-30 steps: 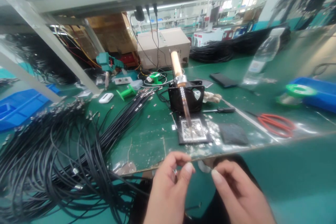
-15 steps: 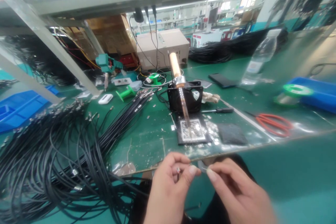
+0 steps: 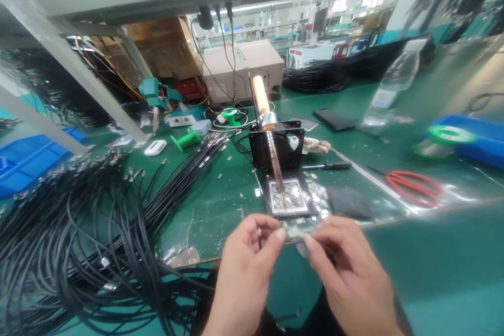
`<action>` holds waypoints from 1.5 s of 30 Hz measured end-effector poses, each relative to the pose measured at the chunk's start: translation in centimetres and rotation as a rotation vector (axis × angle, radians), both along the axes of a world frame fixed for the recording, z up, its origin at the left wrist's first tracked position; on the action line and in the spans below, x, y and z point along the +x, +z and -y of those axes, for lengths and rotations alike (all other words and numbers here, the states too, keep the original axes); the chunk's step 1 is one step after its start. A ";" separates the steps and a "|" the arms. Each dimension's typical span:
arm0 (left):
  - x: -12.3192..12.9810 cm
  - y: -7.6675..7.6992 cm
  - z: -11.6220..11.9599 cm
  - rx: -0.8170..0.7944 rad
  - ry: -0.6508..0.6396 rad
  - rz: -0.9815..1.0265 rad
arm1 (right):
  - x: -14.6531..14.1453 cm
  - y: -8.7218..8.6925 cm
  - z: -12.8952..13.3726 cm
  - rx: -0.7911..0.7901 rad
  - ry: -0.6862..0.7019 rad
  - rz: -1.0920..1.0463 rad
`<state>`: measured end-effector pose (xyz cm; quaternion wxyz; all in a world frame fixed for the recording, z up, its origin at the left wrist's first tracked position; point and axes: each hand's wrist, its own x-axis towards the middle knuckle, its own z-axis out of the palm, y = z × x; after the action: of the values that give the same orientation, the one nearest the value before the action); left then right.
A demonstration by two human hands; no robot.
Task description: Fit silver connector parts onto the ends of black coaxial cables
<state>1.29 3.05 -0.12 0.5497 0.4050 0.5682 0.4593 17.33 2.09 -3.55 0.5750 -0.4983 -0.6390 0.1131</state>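
Near the bench's front edge, my left hand (image 3: 250, 262) is pinched with thumb against fingers; a tiny shiny end shows between its fingers, too small to name. My right hand (image 3: 348, 268) faces it, thumb and forefinger pressed together on something too small and blurred to make out. A small gap parts the fingertips. Beyond them, a soldering iron (image 3: 262, 97) with a wooden handle leans on a black fan (image 3: 255, 149), its tip over a framed tray (image 3: 271, 205) of small metal pieces. Black cables (image 3: 169, 194) with metal ends lie to the left.
A black pad (image 3: 350, 203), red-handled scissors (image 3: 413, 186) and a screwdriver (image 3: 334, 166) lie to the right. Behind them are a phone (image 3: 334, 119), a plastic bottle (image 3: 397, 76) and a solder spool (image 3: 443, 140). Metal shelf posts (image 3: 79, 63) stand at left.
Both hands have moved up and slightly left in the picture, closer to the bench edge and the tray. Their fingers remain pinched.
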 end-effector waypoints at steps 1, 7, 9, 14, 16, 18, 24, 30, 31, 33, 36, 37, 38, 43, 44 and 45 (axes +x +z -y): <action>0.0 0.1 -0.1 0.003 0.004 -0.002 | -0.2 0.0 -0.1 0.003 0.007 -0.010; 0.2 0.3 -0.7 0.002 0.015 -0.034 | -1.0 -0.4 -0.3 -0.063 0.077 -0.035; 0.3 0.3 -0.8 0.001 0.014 -0.023 | -1.1 -0.5 -0.3 -0.082 0.085 -0.039; 0.4 0.4 -0.8 0.034 0.019 -0.072 | -1.4 -0.3 -0.3 -0.114 0.048 -0.045; 0.5 0.4 -0.9 0.044 0.025 -0.093 | -1.5 -0.1 -0.4 -0.122 0.039 -0.041; 0.5 0.4 -0.9 0.049 0.030 -0.097 | -1.5 0.1 -0.5 -0.125 0.043 -0.033; 0.7 0.7 -0.8 0.073 0.042 -0.103 | -1.5 0.5 -0.8 -0.119 0.059 -0.030; 0.6 0.9 -1.1 0.084 0.051 -0.103 | -1.5 0.6 -1.1 -0.125 0.076 -0.052; 0.6 0.9 -1.1 0.086 0.052 -0.103 | -1.5 0.6 -1.2 -0.129 0.082 -0.058; 0.6 1.0 -1.2 0.092 0.054 -0.099 | -1.5 0.6 -1.3 -0.129 0.089 -0.068; 0.6 1.1 -1.4 0.095 0.053 -0.094 | -1.6 0.7 -1.4 -0.136 0.089 -0.072; 0.6 1.2 -1.4 0.094 0.054 -0.092 | -1.6 0.7 -1.5 -0.140 0.088 -0.071; 0.7 1.2 -1.5 0.093 0.054 -0.093 | -1.6 0.8 -1.5 -0.145 0.084 -0.070; 0.6 1.3 -1.5 0.097 0.052 -0.081 | -1.6 1.1 -1.7 -0.138 0.072 -0.061; 0.6 1.3 -1.5 0.094 0.055 -0.079 | -1.6 1.1 -1.7 -0.134 0.073 -0.061; 0.6 1.2 -1.5 0.091 0.057 -0.078 | -1.6 1.2 -1.7 -0.131 0.073 -0.062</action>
<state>1.86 4.51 1.11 0.4951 0.4307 0.5790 0.4839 15.73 3.81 -2.38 0.5561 -0.5076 -0.6298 0.1909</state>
